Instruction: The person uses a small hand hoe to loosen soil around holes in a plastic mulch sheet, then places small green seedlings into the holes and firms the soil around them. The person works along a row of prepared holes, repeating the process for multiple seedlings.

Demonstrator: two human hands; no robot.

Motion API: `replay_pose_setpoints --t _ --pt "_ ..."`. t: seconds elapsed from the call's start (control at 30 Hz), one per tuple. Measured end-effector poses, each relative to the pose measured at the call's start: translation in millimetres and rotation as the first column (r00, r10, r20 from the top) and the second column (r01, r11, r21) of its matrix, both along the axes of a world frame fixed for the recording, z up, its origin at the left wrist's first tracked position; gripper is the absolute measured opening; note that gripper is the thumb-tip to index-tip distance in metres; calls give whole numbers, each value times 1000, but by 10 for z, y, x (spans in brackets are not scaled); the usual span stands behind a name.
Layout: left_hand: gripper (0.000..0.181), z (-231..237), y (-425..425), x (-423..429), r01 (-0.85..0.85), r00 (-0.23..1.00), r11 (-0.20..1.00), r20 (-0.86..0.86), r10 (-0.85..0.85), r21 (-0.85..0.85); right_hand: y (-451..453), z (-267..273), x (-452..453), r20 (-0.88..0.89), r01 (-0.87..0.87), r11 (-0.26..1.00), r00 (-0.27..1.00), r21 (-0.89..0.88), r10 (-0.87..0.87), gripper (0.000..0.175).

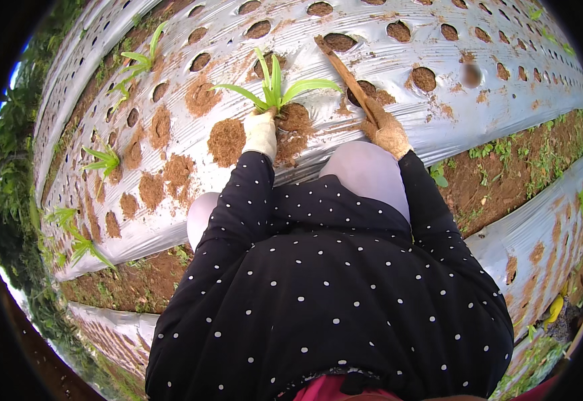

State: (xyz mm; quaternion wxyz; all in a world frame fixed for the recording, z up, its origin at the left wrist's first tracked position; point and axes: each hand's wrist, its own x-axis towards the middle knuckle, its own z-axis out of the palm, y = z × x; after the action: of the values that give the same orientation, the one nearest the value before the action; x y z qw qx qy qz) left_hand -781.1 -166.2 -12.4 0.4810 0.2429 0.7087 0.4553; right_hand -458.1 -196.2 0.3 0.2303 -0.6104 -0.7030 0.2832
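Note:
My left hand (261, 131), in a pale work glove, grips a leafy green seedling (272, 87) low down by its base. Its long narrow leaves spread above the silver plastic mulch (316, 65). Right beside that hand is a planting hole (293, 118) with loose brown soil around it. My right hand (389, 134), in a soil-stained glove, is closed around a wooden stick (346, 75). The stick slants up and left, its far end near another round hole (340, 42). The roots of the seedling are hidden.
Rows of soil-filled holes (423, 79) run across the covered bed. More seedlings (102, 159) lie or stand on the left side. A bare soil path (492, 175) with small weeds borders the bed, and another mulched bed (532, 240) lies beyond it. My knees (366, 170) are against the bed's near edge.

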Motion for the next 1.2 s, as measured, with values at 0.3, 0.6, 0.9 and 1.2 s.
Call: replay_pose_setpoints --t 0.3,0.6,0.9,1.2 --pt "21 -194 -193 37 -199 970 968 172 172 153 -35 -26 28 -20 -3 1000 1000 23 3 67" --pt "16 369 -65 -252 -204 979 872 93 182 444 -35 -42 28 -13 8 1000 1000 -15 -8 66" --pt "24 489 -157 -381 -85 860 927 496 -117 366 -81 508 -164 315 48 994 949 -96 -15 64" --pt "28 795 -175 946 436 817 836 243 -523 333 -59 998 -325 -151 -240 893 937 381 316 47"
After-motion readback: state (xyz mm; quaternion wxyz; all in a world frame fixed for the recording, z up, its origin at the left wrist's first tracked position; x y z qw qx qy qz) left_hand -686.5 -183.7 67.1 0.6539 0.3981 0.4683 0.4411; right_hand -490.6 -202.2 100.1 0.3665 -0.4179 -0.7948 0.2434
